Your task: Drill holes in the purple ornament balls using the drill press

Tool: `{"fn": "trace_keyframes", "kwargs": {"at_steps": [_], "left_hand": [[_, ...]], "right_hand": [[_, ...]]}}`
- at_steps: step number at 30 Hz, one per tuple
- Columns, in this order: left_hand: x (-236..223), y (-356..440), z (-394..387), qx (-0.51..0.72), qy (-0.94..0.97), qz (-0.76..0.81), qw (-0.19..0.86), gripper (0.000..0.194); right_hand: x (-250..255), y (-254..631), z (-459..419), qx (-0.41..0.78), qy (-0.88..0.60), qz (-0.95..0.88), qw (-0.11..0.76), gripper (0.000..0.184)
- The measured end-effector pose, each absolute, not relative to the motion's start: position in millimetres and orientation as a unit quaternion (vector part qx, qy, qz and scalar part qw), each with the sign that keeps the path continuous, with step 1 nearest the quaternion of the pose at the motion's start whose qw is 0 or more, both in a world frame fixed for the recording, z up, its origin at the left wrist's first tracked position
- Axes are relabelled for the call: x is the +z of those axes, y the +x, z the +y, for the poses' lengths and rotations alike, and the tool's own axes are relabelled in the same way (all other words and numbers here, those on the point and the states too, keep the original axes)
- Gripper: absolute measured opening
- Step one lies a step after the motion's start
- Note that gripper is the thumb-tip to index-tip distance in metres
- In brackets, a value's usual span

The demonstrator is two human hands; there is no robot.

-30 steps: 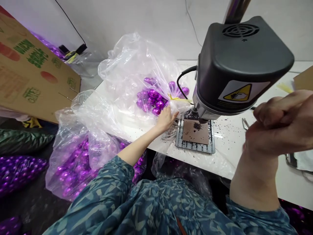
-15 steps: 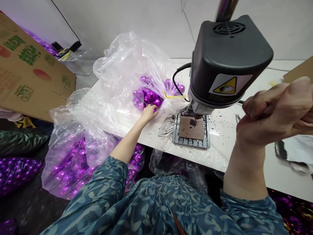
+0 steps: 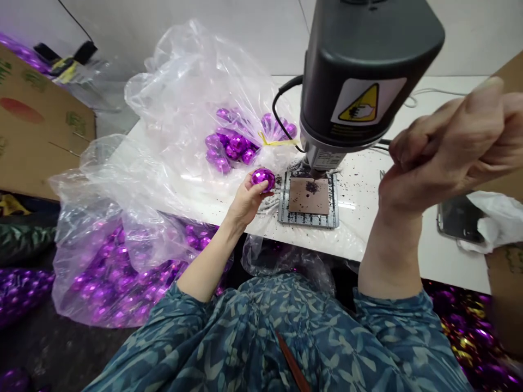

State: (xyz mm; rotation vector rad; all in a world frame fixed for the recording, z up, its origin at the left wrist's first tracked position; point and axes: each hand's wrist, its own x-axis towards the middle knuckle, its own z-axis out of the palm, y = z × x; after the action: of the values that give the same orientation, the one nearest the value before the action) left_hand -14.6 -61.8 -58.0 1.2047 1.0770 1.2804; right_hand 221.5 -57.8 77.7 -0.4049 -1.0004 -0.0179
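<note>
White table (image 3: 453, 272); purple ball (image 3: 263, 178) between left fingers (image 3: 255, 190).

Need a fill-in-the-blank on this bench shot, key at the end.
1. The left hand holds a shiny ball coloured ____.
2. The warning triangle on the black machine is ____.
3. In the picture, the right hand is to the ____ of that machine.

Missing words: purple; yellow; right.

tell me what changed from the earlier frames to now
The left hand moved left from near the yellow tie to the purple balls, took hold of one ball and drew it towards the drill press. The right hand stayed closed and raised beside it; the brown board stayed under the drill press.
</note>
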Motion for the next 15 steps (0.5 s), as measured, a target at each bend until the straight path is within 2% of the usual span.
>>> {"fn": "trace_keyframes", "kwargs": {"at_steps": [3, 6, 9, 15], "left_hand": [[-67, -1, -76, 0.512, 0.565, 0.476, 0.439, 0.074], [-77, 10, -78, 0.510, 0.546, 0.437, 0.501, 0.065], [-89, 21, -68, 0.515, 0.489, 0.409, 0.573, 0.054], [-114, 38, -47, 0.541, 0.467, 0.423, 0.557, 0.067]], "right_hand": [[78, 219, -63, -0.012, -0.217, -0.483, 0.848, 0.047], [80, 216, -69, -0.026, -0.266, -0.489, 0.830, 0.036], [82, 214, -70, -0.045, -0.302, -0.487, 0.818, 0.036], [82, 215, -67, -0.053, -0.340, -0.489, 0.801, 0.037]]}}
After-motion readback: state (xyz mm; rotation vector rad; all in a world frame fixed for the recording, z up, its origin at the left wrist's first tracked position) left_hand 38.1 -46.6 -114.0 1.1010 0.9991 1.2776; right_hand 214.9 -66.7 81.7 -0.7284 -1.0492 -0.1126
